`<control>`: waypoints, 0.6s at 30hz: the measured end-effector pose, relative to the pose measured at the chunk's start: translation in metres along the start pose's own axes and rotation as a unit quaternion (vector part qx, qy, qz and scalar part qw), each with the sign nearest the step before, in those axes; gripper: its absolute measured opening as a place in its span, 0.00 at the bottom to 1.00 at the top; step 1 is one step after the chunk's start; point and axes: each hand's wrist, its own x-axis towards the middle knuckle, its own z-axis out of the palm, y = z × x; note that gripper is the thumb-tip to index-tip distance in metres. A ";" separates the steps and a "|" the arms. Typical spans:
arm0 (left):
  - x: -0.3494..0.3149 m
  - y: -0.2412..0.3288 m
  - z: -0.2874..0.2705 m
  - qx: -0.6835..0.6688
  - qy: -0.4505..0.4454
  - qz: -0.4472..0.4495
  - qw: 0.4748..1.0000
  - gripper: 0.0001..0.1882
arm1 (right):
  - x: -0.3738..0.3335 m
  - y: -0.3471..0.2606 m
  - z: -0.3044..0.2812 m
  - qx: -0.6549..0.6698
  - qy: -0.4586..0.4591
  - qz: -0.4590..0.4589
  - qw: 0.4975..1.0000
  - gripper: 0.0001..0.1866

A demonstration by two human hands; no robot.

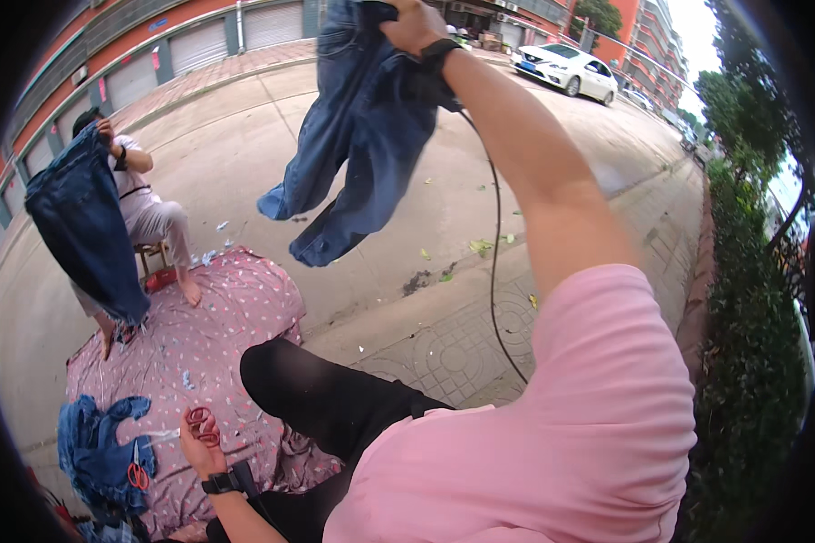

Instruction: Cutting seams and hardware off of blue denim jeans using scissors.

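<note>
My right hand is raised at the top of the view, closed on the upper part of a pair of blue jeans. Both legs of the jeans hang down over the pavement. Low on the left, my left hand is closed around scissors with dark red handles, their blades pointing left. Beside it, orange-handled scissors lie on crumpled denim, apart from my hand.
A pink patterned cloth covers the ground, with small blue scraps on it. Opposite me, a seated person holds up dark jeans. A black cable hangs beside my right arm. A white car stands farther off; a hedge runs at right.
</note>
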 end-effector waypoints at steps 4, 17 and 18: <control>0.004 0.002 -0.005 0.000 0.022 -0.001 1.000 0.17 | 0.010 -0.027 0.036 0.112 0.175 -0.009 0.978 0.23; 0.003 0.000 0.004 0.000 0.033 -0.021 0.999 0.17 | -0.023 -0.085 0.027 0.216 0.130 -0.108 0.962 0.21; 0.004 0.000 0.003 0.001 0.032 -0.021 0.999 0.17 | -0.025 -0.087 0.020 0.243 0.134 -0.089 0.957 0.20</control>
